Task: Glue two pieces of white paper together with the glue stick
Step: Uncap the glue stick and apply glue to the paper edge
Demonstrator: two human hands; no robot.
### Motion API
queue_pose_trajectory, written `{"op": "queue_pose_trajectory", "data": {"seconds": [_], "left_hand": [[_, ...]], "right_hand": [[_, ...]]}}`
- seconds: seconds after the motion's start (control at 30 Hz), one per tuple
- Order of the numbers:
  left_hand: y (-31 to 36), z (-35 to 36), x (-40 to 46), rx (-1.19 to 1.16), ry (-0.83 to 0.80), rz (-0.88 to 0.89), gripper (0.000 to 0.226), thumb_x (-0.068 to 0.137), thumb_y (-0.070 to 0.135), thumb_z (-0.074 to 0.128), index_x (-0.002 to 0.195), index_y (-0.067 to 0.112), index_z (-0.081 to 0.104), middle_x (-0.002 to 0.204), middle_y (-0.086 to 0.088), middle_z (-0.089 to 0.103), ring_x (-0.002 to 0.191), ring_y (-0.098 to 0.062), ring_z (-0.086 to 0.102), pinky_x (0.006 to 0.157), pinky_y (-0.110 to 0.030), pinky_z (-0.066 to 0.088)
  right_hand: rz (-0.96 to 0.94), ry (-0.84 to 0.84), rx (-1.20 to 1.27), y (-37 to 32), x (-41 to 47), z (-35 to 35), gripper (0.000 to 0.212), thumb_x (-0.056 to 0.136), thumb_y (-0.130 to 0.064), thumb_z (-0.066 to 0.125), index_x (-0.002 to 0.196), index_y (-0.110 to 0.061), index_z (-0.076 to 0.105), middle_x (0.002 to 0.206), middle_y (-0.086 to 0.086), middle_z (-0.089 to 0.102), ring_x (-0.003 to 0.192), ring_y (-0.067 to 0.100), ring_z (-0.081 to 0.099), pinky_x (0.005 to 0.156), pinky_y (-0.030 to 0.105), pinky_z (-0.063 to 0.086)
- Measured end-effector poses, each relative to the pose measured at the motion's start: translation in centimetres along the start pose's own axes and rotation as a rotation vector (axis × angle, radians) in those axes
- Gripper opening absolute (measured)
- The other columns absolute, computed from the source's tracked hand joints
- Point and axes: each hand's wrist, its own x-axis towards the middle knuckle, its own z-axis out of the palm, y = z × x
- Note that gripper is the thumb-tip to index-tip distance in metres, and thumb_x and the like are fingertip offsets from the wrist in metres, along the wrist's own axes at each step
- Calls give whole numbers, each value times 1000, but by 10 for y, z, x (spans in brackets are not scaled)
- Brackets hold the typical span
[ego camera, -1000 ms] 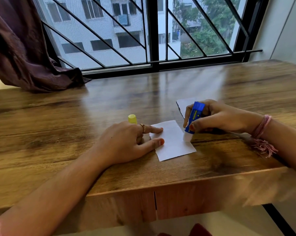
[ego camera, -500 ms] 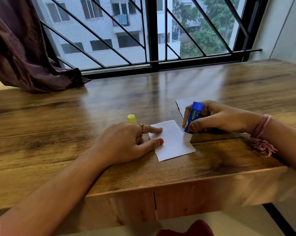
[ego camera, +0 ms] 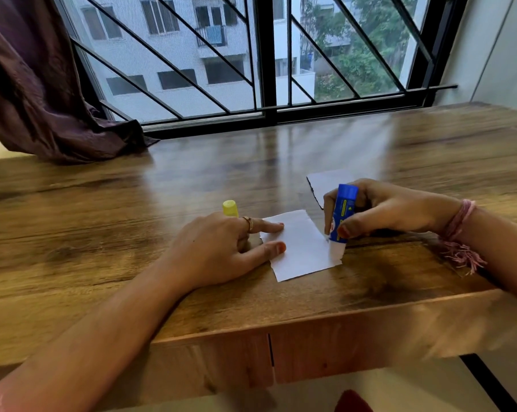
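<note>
**Glue goes on the paper**

The right hand [ego camera: 379, 209] has its fingers and thumb curled round a blue glue stick [ego camera: 342, 215]. The stick stands almost straight up, leaning a little. Its white tip at the bottom touches the right edge of a white paper piece [ego camera: 301, 248]. A pink thread band [ego camera: 459, 230] with loose ends is tied round the right wrist.

The left hand [ego camera: 221, 248] lies flat on the worktop [ego camera: 102, 233] with its fingers spread and straight. Two fingertips press down on the left edge of the white paper piece and hold it still. One finger has a ring [ego camera: 248, 223] on it. The nails are painted red.

The white paper piece lies flat between the two hands, near the front edge of the worktop. Its left edge looks torn and bumpy.

A second paper piece [ego camera: 325, 182] lies just behind the right hand. The hand hides part of it. It is apart from the first piece.

A yellow cap [ego camera: 230, 208] stands up just behind the left hand, on the worktop.

The worktop is brown wood and shiny. At its back is a window with black bars [ego camera: 266, 55]. A dark purple curtain [ego camera: 37, 99] hangs at the left, and its end rests on the worktop.
</note>
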Motion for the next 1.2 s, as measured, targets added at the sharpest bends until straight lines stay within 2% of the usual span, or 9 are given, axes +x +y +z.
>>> {"op": "queue_pose_trajectory", "data": {"seconds": [0.17,0.3,0.4,0.7,0.83,0.93,1.03,1.13,1.2], "left_hand": [[-1,0,1,4,-1,-6,55,76,80,32,118,54,56,52,26,51,56,6,50,48,-21,24],[-1,1,1,1,3,-6,57,75,82,31,118,54,55,52,23,51,56,5,51,48,-22,25],[-2,2,2,1,8,-6,55,75,79,34,118,53,56,51,23,51,56,4,51,48,-22,24],[-2,1,1,-7,7,-3,51,77,78,36,116,53,57,51,23,51,53,4,50,47,-20,23],[0,0,0,-31,-11,-9,17,77,76,39,86,72,52,49,16,56,52,3,50,48,-21,25],[0,2,1,-13,23,-4,44,75,76,36,95,52,66,50,30,52,51,6,49,47,-21,23],[0,2,1,29,30,5,61,75,76,34,105,37,70,63,49,47,52,11,48,46,-20,22],[0,1,1,1,24,-9,54,76,75,36,114,47,62,51,32,50,53,8,49,47,-22,24],[0,2,0,-6,33,-21,52,76,75,38,113,46,61,52,31,50,55,7,50,48,-23,27]], "right_hand": [[-2,11,-3,2,0,-2,7,77,-17,63,81,-10,64,75,31,54,68,30,49,67,41,37],[-3,-36,4,-2,-1,-1,12,72,-28,66,77,-18,66,71,20,54,65,27,49,62,35,39],[0,-1,-2,2,0,-2,15,77,-22,66,82,-8,64,74,33,53,68,31,49,65,42,37],[-17,-27,22,1,0,-1,15,71,-32,65,78,-19,66,72,13,57,65,25,50,59,28,41],[-26,-69,36,0,-2,-1,6,74,-26,66,77,-20,66,72,8,59,66,22,53,61,26,43],[-30,-54,40,3,-1,-2,2,78,-15,64,78,-16,65,71,9,59,65,23,52,61,27,42],[-33,-73,33,2,-2,-3,15,73,-24,66,80,-11,64,73,12,58,65,19,54,60,23,44],[-29,61,90,4,-5,-8,31,67,-25,64,84,1,61,70,14,55,55,11,51,51,18,42],[-69,171,253,5,-6,-10,17,71,-15,57,80,0,58,63,6,54,48,9,47,45,16,39]]}}
